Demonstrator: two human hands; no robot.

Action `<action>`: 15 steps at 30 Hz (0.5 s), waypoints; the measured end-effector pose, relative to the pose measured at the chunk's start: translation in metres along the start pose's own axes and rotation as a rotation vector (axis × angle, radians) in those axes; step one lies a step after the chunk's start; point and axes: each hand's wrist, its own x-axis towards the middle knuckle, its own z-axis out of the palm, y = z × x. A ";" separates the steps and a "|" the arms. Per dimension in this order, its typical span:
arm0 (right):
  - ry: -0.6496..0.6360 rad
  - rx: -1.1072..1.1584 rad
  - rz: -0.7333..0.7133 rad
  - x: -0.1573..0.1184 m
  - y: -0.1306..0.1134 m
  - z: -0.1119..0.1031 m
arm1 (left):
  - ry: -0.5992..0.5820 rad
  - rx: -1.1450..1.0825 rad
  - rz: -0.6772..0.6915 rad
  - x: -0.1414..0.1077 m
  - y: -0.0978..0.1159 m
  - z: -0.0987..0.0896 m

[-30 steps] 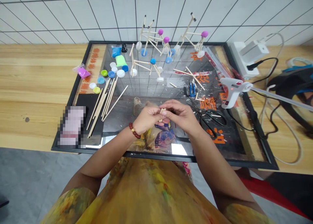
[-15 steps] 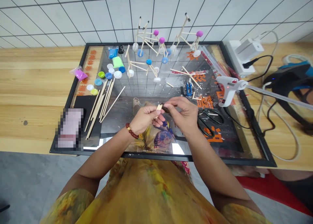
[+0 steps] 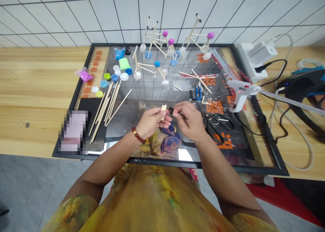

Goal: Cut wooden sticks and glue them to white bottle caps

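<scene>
My left hand [image 3: 150, 122], with a beaded bracelet at the wrist, is closed on several short wooden sticks [image 3: 163, 112] held upright between thumb and fingers. Just to the right, my right hand [image 3: 189, 121] has its thumb and forefinger pinched together by a small dark piece [image 3: 171, 110]; what it is cannot be made out. Both hands are above the glass-topped board [image 3: 122, 122], close together. Long wooden sticks [image 3: 111, 101] lie to the left. Farther back stand stick bicycle models [image 3: 146, 67] with bottle-cap wheels and pink or blue balls on top.
A white glue gun [image 3: 240, 96] rests at the right, near black scissors [image 3: 219, 125] and blue pliers [image 3: 198, 92]. Coloured caps [image 3: 114, 77] and clay packets [image 3: 85, 76] sit at the left, above a blurred phone [image 3: 73, 130]. Cables and a power strip [image 3: 251, 63] lie far right.
My right hand has drawn slightly away from the short sticks, and the gap between the hands has widened. The whole view has shifted a little.
</scene>
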 end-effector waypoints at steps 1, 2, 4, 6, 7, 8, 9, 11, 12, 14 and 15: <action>0.025 0.020 0.018 0.000 0.001 -0.003 | 0.025 -0.027 0.008 0.001 0.001 -0.001; 0.057 0.041 0.046 0.000 0.002 -0.005 | 0.042 -0.048 0.014 0.002 0.002 -0.002; 0.105 0.084 0.102 -0.001 0.004 -0.009 | 0.047 -0.070 0.017 0.003 0.003 -0.003; 0.099 0.123 0.124 -0.002 0.005 -0.011 | 0.027 -0.069 0.014 0.003 0.002 -0.003; 0.087 0.133 0.120 -0.002 0.006 -0.010 | 0.016 -0.064 0.011 0.003 0.001 -0.004; 0.073 0.135 0.106 -0.002 0.005 -0.009 | 0.004 -0.058 0.008 0.003 0.000 -0.004; 0.059 0.130 0.085 -0.002 0.005 -0.007 | -0.007 -0.053 0.004 0.003 -0.001 -0.005; 0.009 0.106 0.034 -0.002 0.004 -0.003 | -0.038 -0.042 -0.009 0.003 -0.003 -0.006; -0.029 0.096 0.009 -0.002 0.004 -0.001 | -0.051 -0.036 -0.014 0.003 -0.004 -0.006; -0.117 0.080 -0.030 -0.003 0.006 0.002 | -0.071 -0.026 -0.025 0.003 -0.005 -0.006; -0.160 0.075 -0.050 -0.003 0.008 0.004 | -0.075 -0.024 -0.026 0.003 -0.005 -0.006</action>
